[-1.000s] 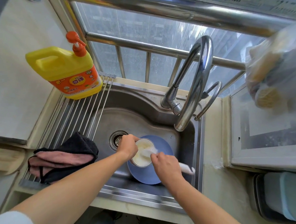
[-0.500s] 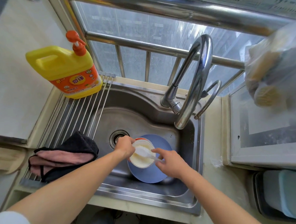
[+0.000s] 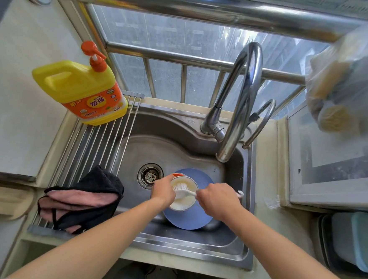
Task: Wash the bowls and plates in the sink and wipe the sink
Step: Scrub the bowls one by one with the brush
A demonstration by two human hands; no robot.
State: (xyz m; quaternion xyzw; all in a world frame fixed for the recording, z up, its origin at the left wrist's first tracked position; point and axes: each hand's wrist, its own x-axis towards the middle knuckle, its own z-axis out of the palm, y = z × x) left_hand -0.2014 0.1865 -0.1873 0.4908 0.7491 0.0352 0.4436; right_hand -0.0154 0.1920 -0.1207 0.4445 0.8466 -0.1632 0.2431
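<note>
A small white bowl (image 3: 184,201) with an orange outer rim is held over the steel sink (image 3: 171,151). My left hand (image 3: 163,191) grips its left edge. My right hand (image 3: 217,199) holds the handle of a white dish brush (image 3: 183,188), whose bristles lie inside the bowl. Under the bowl a blue plate (image 3: 186,221) lies on the sink floor, right of the drain (image 3: 150,176). The brush handle's end sticks out past my right hand toward the sink's right wall.
The curved faucet (image 3: 240,104) arches over the sink's back right. A yellow detergent bottle (image 3: 82,90) stands on the roll-up rack (image 3: 95,146) at left, with a black and pink cloth (image 3: 81,199) at its front. A bag of sponges (image 3: 343,89) hangs upper right.
The brush head has moved back and forth inside the bowl, and my right hand has shifted slightly right with it. My left hand keeps hold of the bowl in the same place.
</note>
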